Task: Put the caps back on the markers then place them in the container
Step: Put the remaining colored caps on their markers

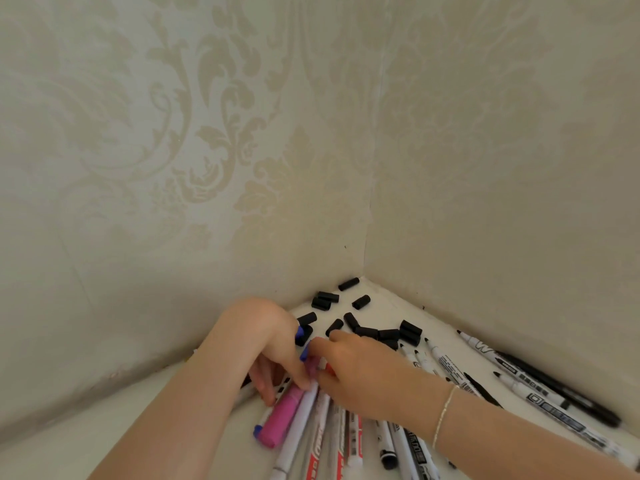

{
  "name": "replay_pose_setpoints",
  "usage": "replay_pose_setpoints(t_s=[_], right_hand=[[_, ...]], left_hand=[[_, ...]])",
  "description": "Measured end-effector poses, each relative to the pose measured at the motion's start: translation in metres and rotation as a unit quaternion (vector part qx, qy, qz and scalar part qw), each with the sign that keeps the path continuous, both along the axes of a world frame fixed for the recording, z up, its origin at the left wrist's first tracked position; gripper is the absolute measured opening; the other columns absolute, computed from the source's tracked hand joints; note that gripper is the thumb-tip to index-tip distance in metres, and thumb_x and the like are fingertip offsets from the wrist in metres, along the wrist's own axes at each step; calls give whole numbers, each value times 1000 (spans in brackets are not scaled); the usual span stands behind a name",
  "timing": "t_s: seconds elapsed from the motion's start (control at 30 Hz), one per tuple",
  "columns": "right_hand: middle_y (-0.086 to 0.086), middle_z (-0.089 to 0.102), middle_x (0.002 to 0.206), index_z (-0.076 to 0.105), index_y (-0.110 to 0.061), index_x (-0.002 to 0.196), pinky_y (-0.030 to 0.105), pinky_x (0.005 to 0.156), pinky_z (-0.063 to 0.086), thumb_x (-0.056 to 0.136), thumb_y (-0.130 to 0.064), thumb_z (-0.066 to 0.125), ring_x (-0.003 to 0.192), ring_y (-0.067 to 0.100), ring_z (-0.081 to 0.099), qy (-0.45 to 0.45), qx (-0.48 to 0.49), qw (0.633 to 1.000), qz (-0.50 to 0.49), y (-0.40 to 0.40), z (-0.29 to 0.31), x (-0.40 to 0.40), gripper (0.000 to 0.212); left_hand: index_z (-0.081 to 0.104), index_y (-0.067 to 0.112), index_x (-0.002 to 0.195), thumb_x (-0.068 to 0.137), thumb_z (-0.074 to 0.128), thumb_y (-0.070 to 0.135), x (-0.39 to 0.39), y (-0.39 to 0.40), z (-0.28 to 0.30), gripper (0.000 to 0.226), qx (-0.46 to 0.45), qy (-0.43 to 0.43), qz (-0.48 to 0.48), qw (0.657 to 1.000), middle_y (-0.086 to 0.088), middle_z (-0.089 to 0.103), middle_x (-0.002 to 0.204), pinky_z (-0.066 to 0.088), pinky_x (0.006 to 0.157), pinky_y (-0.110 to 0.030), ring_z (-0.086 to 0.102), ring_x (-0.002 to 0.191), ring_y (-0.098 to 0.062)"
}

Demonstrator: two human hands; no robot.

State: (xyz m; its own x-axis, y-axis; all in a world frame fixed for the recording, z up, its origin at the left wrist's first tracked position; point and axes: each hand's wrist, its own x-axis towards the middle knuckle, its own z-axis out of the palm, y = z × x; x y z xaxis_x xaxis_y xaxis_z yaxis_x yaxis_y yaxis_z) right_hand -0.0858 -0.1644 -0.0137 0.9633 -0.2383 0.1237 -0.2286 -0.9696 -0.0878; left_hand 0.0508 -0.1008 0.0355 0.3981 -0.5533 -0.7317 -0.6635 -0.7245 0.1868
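Both hands on marker pile (322, 420) — left hand (273, 344), right hand (349, 368); grip states unclear.

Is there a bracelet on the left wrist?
No, the thin bracelet circles the wrist behind the right hand; the left hand has a bare wrist.

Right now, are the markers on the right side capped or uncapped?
Uncapped. The white markers on the right lie with bare black tips showing, and loose black caps sit scattered apart from them near the corner of the table.
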Motion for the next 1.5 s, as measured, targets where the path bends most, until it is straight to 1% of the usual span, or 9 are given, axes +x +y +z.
replay_pose_setpoints(t_s=[0.13,0.43,0.57,0.67,0.77,0.97,1.17,1.37,1.5], right_hand=[[6,50,105,46,-22,124,30,66,37,97,-36,39,90,29,56,7,10,1000,0,5,-6,3,31],[4,49,105,46,-19,121,32,68,43,97,-36,40,90,24,56,0,14,999,-29,7,-3,0,30],[3,50,105,48,-17,116,35,71,49,98,-32,37,86,23,57,-23,8,999,-37,7,0,-2,27],[2,50,105,48,-18,119,36,72,51,98,-33,38,86,21,57,-23,21,998,-45,6,0,-2,28],[2,50,104,48,-18,120,36,74,51,98,-33,38,87,21,57,-11,31,998,-52,6,-1,-3,28],[2,46,101,45,-18,117,33,67,45,97,-31,38,81,20,51,4,21,999,-47,8,-2,-1,25],[-1,39,96,43,-18,123,30,66,39,98,-32,37,78,16,43,18,8,999,-37,11,-1,2,29],[3,46,106,43,-20,123,32,70,46,97,-32,38,86,20,54,30,20,999,-40,9,1,2,29],[4,47,107,45,-19,124,34,72,48,98,-30,38,86,20,53,21,35,998,-38,9,2,1,29]], left_hand=[[66,4,99,77,80,23,2,2,3,33,13,-16,-5,1000,-8,75,88,54,92,-33,73,86,-19],[63,2,114,79,77,20,-3,3,6,43,-2,-53,-5,999,-11,74,101,54,93,-36,72,93,-21],[68,7,97,83,73,21,2,-2,10,20,-162,-153,-40,974,-5,75,80,58,80,-32,72,75,-18],[63,17,113,83,70,28,5,-7,8,32,-258,-297,-101,914,-4,68,106,51,75,-28,64,93,-20],[51,29,136,87,66,32,8,-10,-3,51,-221,-261,-126,931,-3,59,127,47,86,-30,57,109,-21],[60,8,121,94,57,14,13,-1,3,28,-165,-196,-55,965,-12,66,113,54,80,-32,69,93,-23],[48,2,129,94,57,15,21,5,-1,39,-36,-154,42,987,-14,64,119,54,64,-31,72,91,-19],[57,3,108,95,55,20,21,1,-1,21,-83,-185,28,979,-12,70,95,56,76,-33,71,79,-21],[55,6,85,95,52,17,16,-3,4,15,-174,-217,-40,960,-9,64,84,50,65,-30,69,78,-21]])
